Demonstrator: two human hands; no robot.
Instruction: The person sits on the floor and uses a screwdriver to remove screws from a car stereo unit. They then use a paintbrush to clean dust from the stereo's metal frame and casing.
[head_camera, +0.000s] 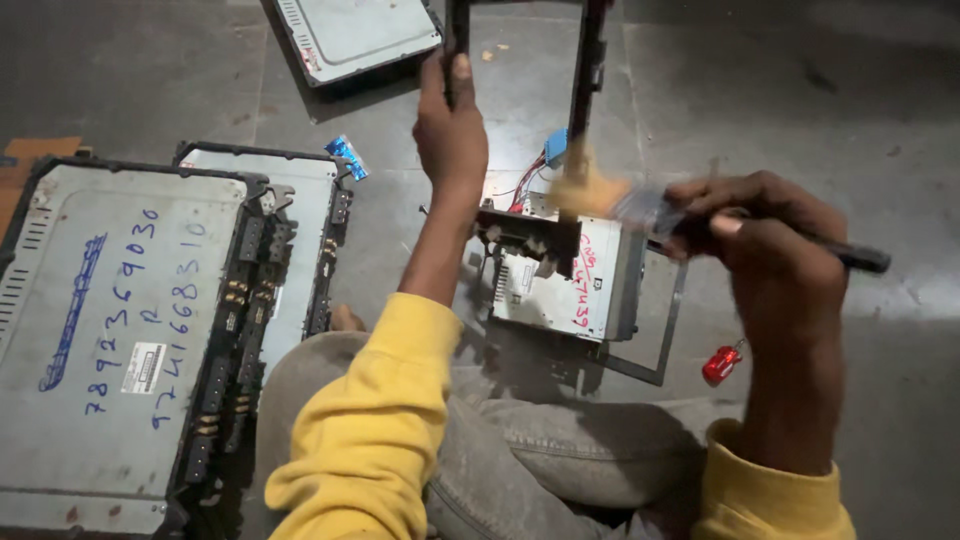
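My left hand (452, 125) grips the left bar of a black frame (588, 70) that stands upright over a metal electronic unit (565, 285) on the floor. My right hand (765, 225) is closed on a paintbrush with a dark handle (850, 258); its blurred bristles (585, 190) are over the top of the unit. Red wires and a blue connector (555, 145) stick out behind the unit. My yellow sleeves and grey trousers fill the lower part of the view.
Two large grey metal units with rows of connectors lie stacked at the left (110, 330). Another grey unit (355, 35) lies at the top. A small red object (720, 365) rests on the floor near my right knee. A blue wrapper (347, 155) lies nearby.
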